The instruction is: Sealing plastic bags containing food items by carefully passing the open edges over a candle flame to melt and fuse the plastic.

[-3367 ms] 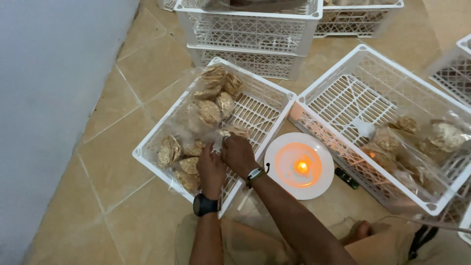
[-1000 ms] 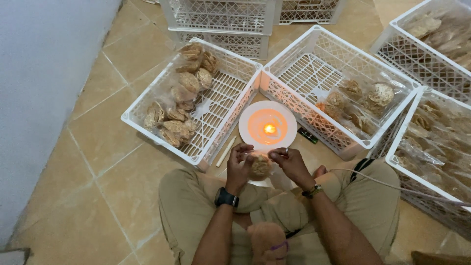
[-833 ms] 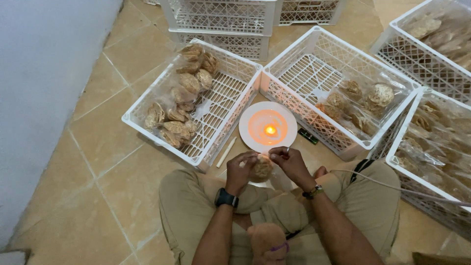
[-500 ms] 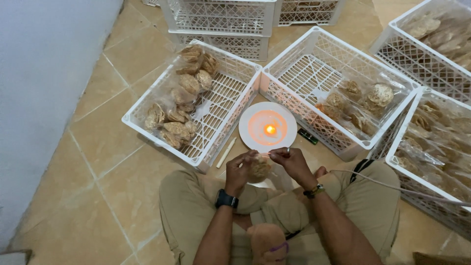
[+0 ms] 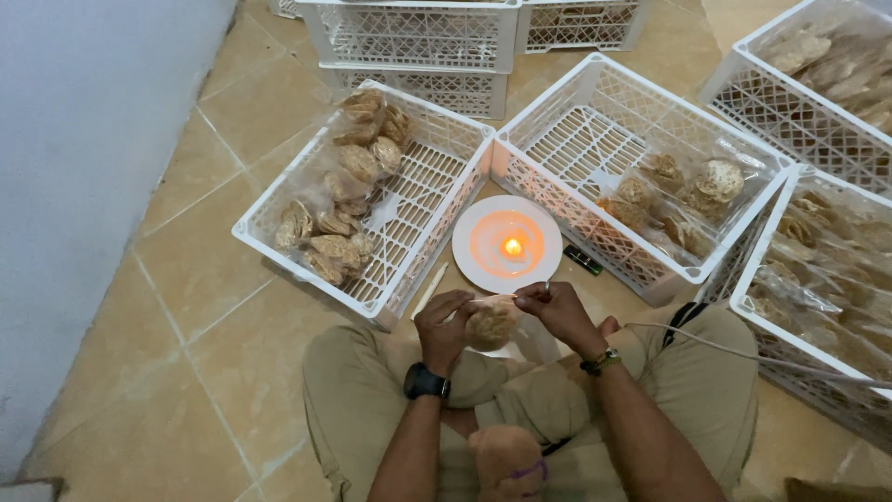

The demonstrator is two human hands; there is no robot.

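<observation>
I sit cross-legged on a tiled floor. My left hand (image 5: 442, 327) and my right hand (image 5: 556, 311) both pinch the top edge of a small clear plastic bag of round brown crackers (image 5: 490, 325), held just in front of my knees. A lit candle (image 5: 512, 248) burns on a white plate (image 5: 479, 223) a little beyond the bag. The left wrist wears a black watch, the right a metal-band watch.
A white crate (image 5: 269, 244) at left holds several sealed cracker bags. Another white crate (image 5: 595, 74) at centre right holds a few bags; further crates (image 5: 743, 297) stand at right and behind. A dark lighter (image 5: 583, 259) and a pale stick (image 5: 429, 288) lie beside the plate. A grey wall (image 5: 84, 167) runs along the left.
Earlier my hands reached into the left crate; now they are back at my lap holding a bag. Over the last second they have hardly moved.
</observation>
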